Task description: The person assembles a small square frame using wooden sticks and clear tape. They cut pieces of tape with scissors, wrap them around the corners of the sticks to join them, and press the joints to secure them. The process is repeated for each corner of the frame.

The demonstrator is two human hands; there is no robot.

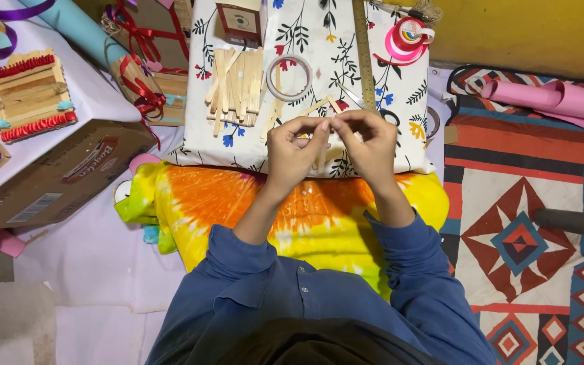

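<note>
My left hand (pixel 293 151) and my right hand (pixel 371 145) meet above the near edge of a floral cloth-covered board (pixel 400 94). Both pinch a small pale craft stick (pixel 324 138) between thumbs and fingertips; its ends are partly hidden by my fingers. Just beyond my hands lie a few loose sticks (pixel 315 107), a roll of clear tape (pixel 289 78) and a pile of several wooden craft sticks (pixel 235 86). A long wooden ruler (pixel 364 54) runs up the board to the right of the tape.
A tie-dye cloth (pixel 319 209) covers my lap. Left: a cardboard box (pixel 55 182), stick-built boxes with red trim (pixel 28 94), a ribbon-wrapped stick piece (pixel 144 88). A small box (pixel 240 21) and pink ribbon spools (pixel 407 37) sit at the back. Right: a patterned rug (pixel 528 230), pink paper rolls (pixel 549 98), a dark tube (pixel 572 222).
</note>
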